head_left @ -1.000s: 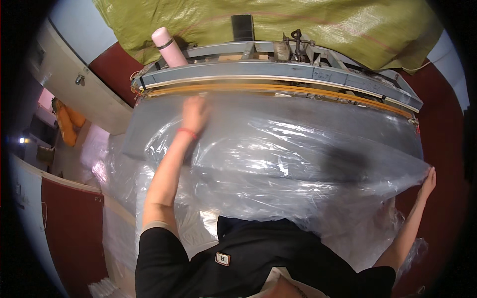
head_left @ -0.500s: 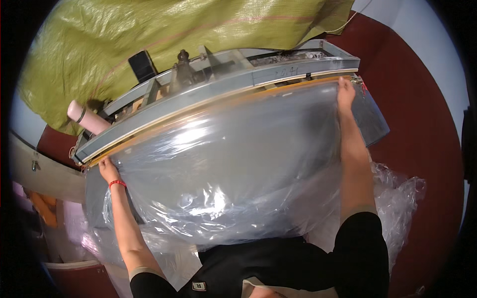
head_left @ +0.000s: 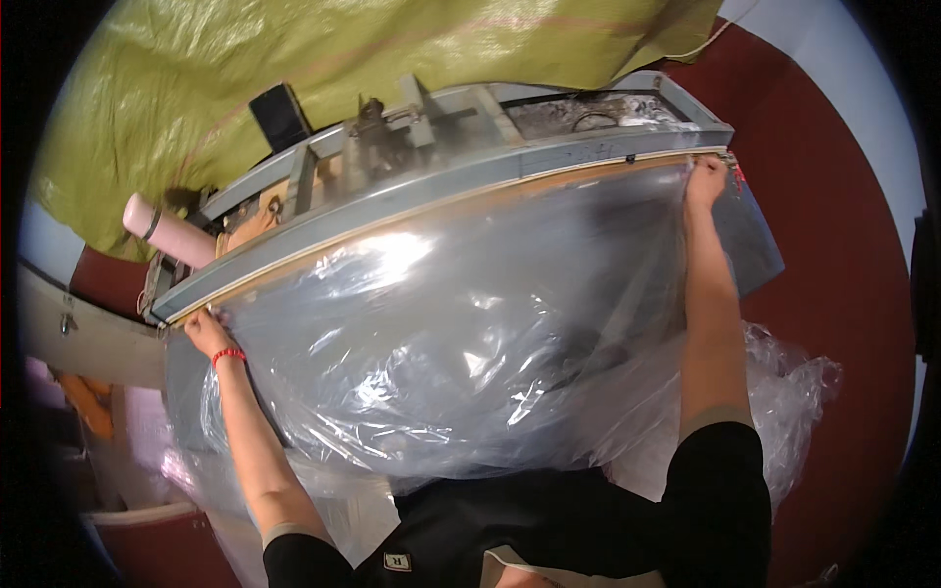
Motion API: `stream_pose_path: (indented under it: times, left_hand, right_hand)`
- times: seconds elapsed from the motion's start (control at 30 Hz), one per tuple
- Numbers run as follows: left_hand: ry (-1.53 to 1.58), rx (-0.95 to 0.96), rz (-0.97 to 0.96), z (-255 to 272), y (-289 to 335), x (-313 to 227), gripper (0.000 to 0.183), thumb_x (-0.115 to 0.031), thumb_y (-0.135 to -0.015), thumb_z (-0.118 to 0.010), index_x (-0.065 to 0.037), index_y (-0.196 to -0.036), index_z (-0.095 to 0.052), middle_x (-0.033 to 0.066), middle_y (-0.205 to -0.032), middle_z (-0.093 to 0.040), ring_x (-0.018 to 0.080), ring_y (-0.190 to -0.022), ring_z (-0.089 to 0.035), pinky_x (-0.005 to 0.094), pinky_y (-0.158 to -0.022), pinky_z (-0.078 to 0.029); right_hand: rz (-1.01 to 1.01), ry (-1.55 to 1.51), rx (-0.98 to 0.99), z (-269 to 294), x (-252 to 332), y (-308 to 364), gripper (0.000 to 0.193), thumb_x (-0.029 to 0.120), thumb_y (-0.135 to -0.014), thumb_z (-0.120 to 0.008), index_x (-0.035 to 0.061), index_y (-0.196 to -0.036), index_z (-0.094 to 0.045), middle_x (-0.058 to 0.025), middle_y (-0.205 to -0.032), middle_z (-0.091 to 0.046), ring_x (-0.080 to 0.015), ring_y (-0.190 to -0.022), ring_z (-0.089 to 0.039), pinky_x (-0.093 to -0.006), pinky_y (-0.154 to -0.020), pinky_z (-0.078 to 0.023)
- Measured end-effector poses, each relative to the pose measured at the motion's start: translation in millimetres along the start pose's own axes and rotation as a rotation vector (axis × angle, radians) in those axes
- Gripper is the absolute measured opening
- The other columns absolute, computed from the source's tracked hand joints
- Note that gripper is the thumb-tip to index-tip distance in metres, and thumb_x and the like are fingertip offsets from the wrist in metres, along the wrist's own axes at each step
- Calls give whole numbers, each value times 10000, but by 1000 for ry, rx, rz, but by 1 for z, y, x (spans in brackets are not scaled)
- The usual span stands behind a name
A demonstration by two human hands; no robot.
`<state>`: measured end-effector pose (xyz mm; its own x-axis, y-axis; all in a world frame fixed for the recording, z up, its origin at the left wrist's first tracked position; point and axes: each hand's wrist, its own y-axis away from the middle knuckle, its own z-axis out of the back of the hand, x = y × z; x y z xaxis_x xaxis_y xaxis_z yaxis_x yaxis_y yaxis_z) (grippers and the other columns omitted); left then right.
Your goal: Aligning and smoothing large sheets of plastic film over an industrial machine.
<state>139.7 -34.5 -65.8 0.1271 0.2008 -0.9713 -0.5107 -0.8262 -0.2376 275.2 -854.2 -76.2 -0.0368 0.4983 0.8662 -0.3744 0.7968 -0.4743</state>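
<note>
A wide clear plastic sheet (head_left: pixel 441 314) is stretched between my hands and hangs in shiny folds toward my body. My left hand (head_left: pixel 204 331) is closed on its far left corner, close to the end of a long grey metal bar (head_left: pixel 431 196). At the opposite end, my right hand (head_left: pixel 706 178) grips the far right corner with fingers pinched. The sheet's far edge lies along the bar's pale lower strip, and an orange-brown band (head_left: pixel 412 218) shows through it there. Whether the edge goes under the bar I cannot tell.
The bar belongs to a metal frame with a blurred mechanism (head_left: pixel 377 142) in its middle. A pink bottle (head_left: pixel 172 230) and a dark phone (head_left: pixel 279 118) rest by the frame. Behind hangs a yellow-green woven tarp (head_left: pixel 392 49). Crumpled clear plastic (head_left: pixel 784 412) lies at the right.
The bar now sits closer over the sheet's far edge, and less of the orange band shows. My right hand has shifted slightly right; the sheet has more creases.
</note>
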Motion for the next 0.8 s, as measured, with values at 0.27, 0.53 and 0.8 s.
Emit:
stream_pose_path:
  times: [0.27, 0.53, 0.8]
  left_hand:
    - [158, -101, -71, 7, 4, -6, 15, -65, -783, -481, -50, -784, -483, 15, -656, -499, 88, -529, -465, 239, -432, -403]
    - [177, 410, -142, 69, 96, -122, 102, -17, -783, -495, -87, -846, -457, -26, -721, -446, 37, -596, -415, 168, -536, -354]
    - [-235, 327, -352, 159, 73, -105, 161, -106, -822, -513, -29, -963, -507, 36, -934, -551, 97, -883, -495, 221, -765, -384]
  right_hand:
    - [-106, -54, -31, 2, 13, 9, 163, 115, -761, -540, 2, -878, -526, -112, -786, -583, -205, -732, -559, -308, -676, -440]
    - [930, -335, 515, 13, 250, 230, 157, 104, -739, -582, 24, -866, -537, -112, -864, -526, -269, -866, -492, -352, -774, -382]
    - [339, -353, 1252, 20, 241, 321, 158, 191, -751, -619, 37, -753, -584, -29, -624, -540, -83, -597, -472, -249, -585, -400]
